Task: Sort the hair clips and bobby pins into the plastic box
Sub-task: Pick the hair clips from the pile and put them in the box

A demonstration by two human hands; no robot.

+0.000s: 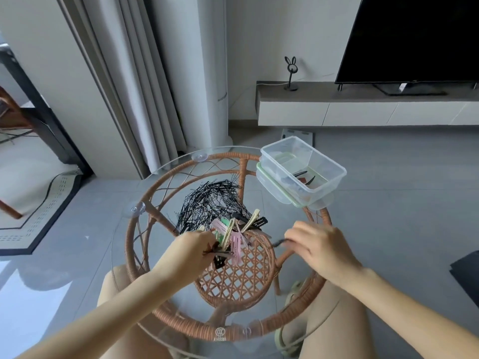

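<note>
Bobby pins (210, 203): black heap mid glass-top rattan table (197, 330), coloured hair clips (233, 229) touching its near side. Clear plastic box (282, 169) at far-right edge, few dark pcs inside. L hand (193, 248) pinches dark pcs at clip pile. R hand (320, 248), fingers curled, pinches blurred dark pin (278, 243).

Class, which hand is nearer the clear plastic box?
Right. The right hand is on the near side of the plastic box, apart; the left hand is farther left, among the hair clips.
</note>
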